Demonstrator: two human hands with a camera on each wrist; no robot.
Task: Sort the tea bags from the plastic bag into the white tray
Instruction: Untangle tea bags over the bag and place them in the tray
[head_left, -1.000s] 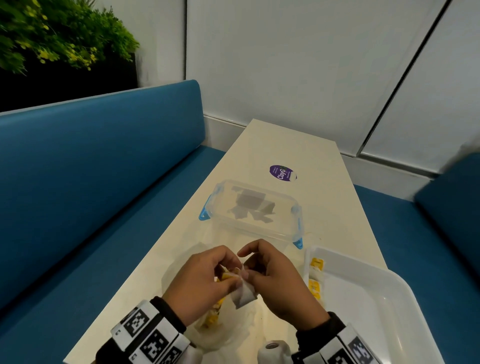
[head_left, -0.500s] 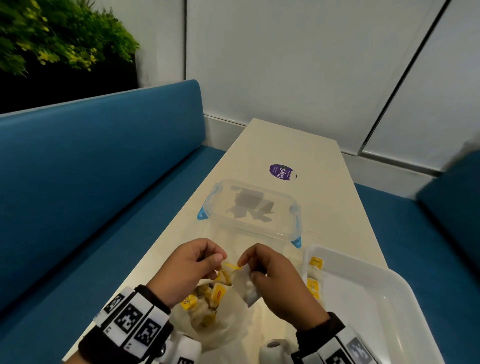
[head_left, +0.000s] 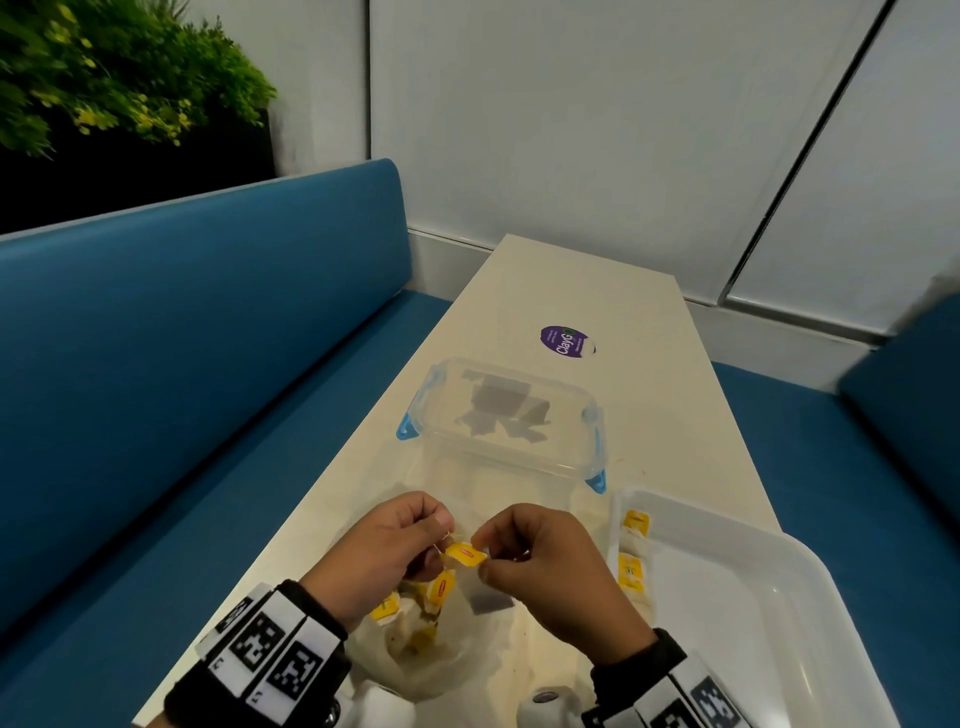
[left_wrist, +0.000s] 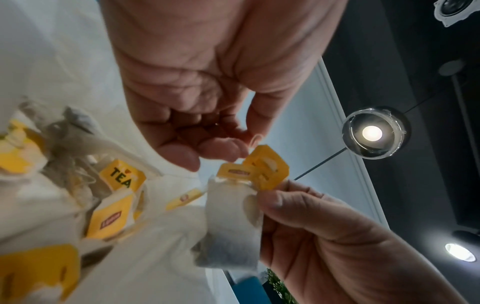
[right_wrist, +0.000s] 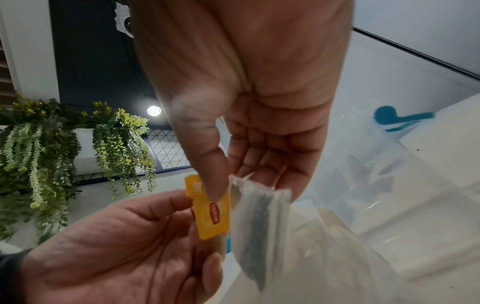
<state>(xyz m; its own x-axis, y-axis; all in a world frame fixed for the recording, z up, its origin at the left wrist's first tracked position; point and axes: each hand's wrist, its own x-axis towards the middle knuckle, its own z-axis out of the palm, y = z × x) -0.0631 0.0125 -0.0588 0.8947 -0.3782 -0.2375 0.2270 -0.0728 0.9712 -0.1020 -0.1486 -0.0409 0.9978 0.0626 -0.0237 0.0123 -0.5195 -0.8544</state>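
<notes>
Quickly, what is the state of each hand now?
Left hand: fingers curled, pinching the yellow tag area; exact grip unclear.
Right hand: pinching the tea bag.

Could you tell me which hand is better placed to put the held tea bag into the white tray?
Right. The right hand already pinches the tea bag, and the white tray lies directly on its side; the left hand would have to cross over.

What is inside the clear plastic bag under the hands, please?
The plastic bag holds several tea bags with yellow tags. The hands and the bag's folds cover part of the pile, so the full count cannot be seen.
</notes>
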